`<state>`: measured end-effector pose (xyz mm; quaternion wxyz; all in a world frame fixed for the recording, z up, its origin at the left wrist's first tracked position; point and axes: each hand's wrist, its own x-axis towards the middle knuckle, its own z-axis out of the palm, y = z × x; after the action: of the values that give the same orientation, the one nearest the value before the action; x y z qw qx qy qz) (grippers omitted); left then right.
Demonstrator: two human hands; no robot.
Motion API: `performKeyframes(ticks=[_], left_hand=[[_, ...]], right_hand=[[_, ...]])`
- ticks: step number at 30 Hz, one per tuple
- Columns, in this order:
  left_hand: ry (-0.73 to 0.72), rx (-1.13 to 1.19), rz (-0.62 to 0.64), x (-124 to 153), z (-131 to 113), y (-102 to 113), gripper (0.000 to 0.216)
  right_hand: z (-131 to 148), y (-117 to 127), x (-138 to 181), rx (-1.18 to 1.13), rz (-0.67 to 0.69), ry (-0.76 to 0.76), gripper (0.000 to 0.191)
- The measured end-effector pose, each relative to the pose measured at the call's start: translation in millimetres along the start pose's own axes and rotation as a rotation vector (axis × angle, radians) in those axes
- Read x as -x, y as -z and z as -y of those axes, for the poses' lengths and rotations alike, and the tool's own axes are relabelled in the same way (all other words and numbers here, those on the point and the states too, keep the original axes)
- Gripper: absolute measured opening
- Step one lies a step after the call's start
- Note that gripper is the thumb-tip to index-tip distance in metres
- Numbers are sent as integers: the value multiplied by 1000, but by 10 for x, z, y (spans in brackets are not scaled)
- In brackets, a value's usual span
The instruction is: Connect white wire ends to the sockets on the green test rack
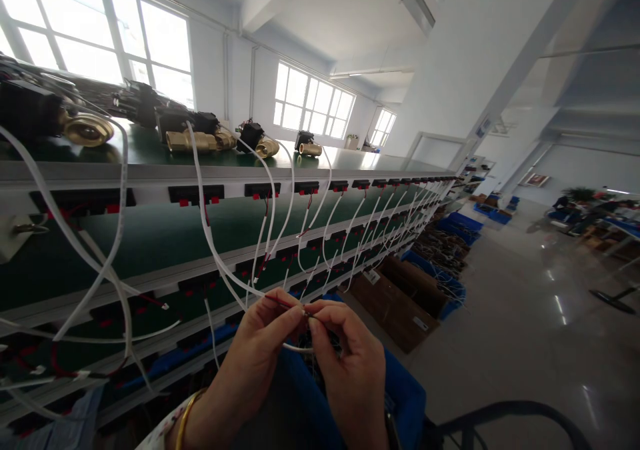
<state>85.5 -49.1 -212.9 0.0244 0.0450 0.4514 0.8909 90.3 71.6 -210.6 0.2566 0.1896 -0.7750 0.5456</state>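
Observation:
My left hand [253, 353] and my right hand [350, 363] meet low in the middle, fingertips pinched together. Between them runs a white cable [213, 243] whose end splits into thin red and black leads [280, 301]. The left fingers pinch the red lead, the right fingers pinch the tip beside it. The cable climbs to a brass valve with a black coil [193, 137] on the top shelf. A gold bangle [186, 418] circles my left wrist.
A long green shelf rack [165, 237] with rows of black and red terminal clips and many hanging white cables runs off to the right. More brass valves [260, 142] sit on top. A blue bin [400, 390] lies under my hands; cardboard boxes [400, 303] stand on the floor.

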Motion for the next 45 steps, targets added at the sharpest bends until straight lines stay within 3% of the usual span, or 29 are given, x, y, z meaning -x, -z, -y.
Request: performKeyframes(ticks=[4,8,13,20,27,34,40,45], left_hand=[[-23,-32,18,-4,29,30,14],[-39,-55,-15,-16,67,54,15],[-67,-46,-5,-33,52,99,14],[-101,-207,88,-61,-13,189,12],[-48,-114,17,10,51,125,17],[5,39,-40,47,100,133,16],[-152,-155,-4,59,181,179,11],[-163,-61,8,67,234,185,10]], right_hand=[[-18,-9,-18,-277,27,-201,8],[-25,-70,-11,-357,-15,-264,8],[-9,-119,37,-277,-44,-207,10],[23,-13,31,-120,108,-163,9],[7,-93,103,34,-31,-5,8],[-22,-159,127,-239,-26,-174,8],[-50,-246,213,-229,-96,-125,7],[-100,-320,285,-255,-145,-110,5]])
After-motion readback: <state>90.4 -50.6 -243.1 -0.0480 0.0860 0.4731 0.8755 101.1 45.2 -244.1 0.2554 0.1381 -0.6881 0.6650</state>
